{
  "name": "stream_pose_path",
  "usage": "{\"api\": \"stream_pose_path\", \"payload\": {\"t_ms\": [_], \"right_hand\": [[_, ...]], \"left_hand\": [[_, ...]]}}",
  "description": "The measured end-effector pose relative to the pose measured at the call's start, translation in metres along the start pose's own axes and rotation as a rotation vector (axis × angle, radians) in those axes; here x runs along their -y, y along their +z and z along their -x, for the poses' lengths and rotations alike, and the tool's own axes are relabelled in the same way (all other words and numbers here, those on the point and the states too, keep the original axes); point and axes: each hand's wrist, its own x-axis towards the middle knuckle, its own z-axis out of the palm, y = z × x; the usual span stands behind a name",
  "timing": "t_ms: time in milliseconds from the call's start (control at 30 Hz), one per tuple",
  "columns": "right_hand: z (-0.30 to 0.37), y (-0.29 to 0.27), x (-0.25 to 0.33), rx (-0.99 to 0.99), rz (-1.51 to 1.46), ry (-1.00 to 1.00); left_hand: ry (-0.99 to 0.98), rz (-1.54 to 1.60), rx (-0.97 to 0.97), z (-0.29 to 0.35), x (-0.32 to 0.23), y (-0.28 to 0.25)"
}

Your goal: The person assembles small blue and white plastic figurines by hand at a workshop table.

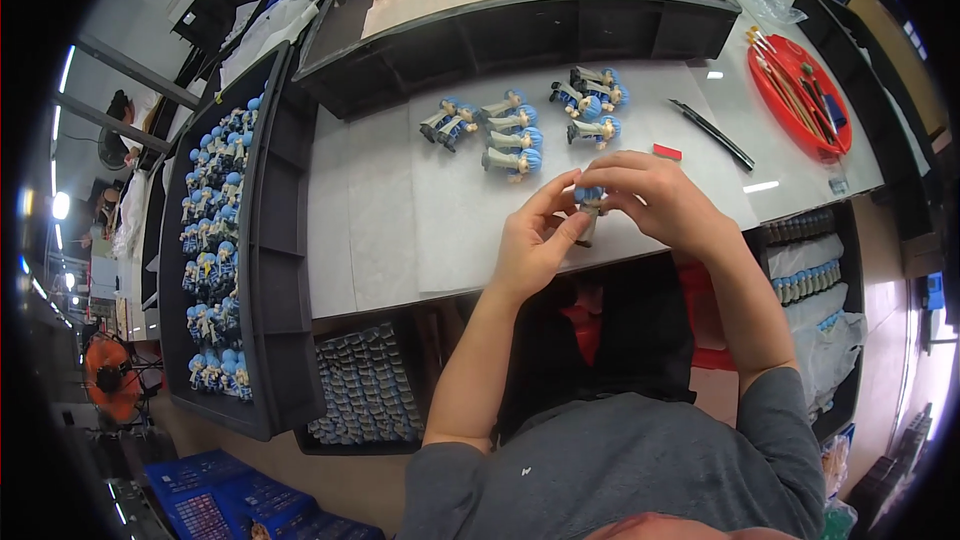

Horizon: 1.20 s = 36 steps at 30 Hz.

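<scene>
A small figurine with light blue hair is held upright between my two hands near the table's front edge. My left hand pinches its body between thumb and fingers. From the other side, the fingers of my right hand close around its blue head, which they partly cover. Just beyond my hands, several more figurines lie in loose groups on white sheets. A small red block rests close to my right hand, and a black pen-like tool lies farther right.
A black crate with several figurines stands along the back. Another black crate, full of figurines, is at the left. A red tray of brushes sits at the right. More figurine-filled crates are below the table on both sides, one holding grey parts.
</scene>
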Motion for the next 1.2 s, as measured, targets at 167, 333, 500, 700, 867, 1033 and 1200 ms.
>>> {"api": "stream_pose_path", "payload": {"t_ms": [167,333,500,700,867,1033,1200], "right_hand": [[0.011,0.023,0.002,-0.215,-0.18,0.272],[0.029,0.045,-0.005,-0.289,-0.512,0.443],[0.03,0.047,-0.006,-0.311,-0.487,0.349],[0.033,0.047,-0.006,-0.329,-0.497,0.392],[0.035,0.046,-0.004,-0.319,-0.485,0.374],[0.037,0.044,-0.007,-0.331,-0.607,0.318],[0.035,0.043,-0.007,-0.306,-0.601,0.334]], "left_hand": [[0.032,0.058,-0.113,-0.001,0.003,0.003],[0.013,0.044,-0.112,-0.003,0.007,0.001],[0.02,-0.093,-0.145,-0.004,-0.002,0.006],[-0.02,-0.078,-0.086,-0.007,0.003,0.003],[-0.033,-0.093,-0.061,-0.004,-0.003,0.006],[-0.06,-0.09,-0.029,-0.002,0.002,0.004],[0.067,0.097,-0.125,-0.001,0.001,0.003]]}}
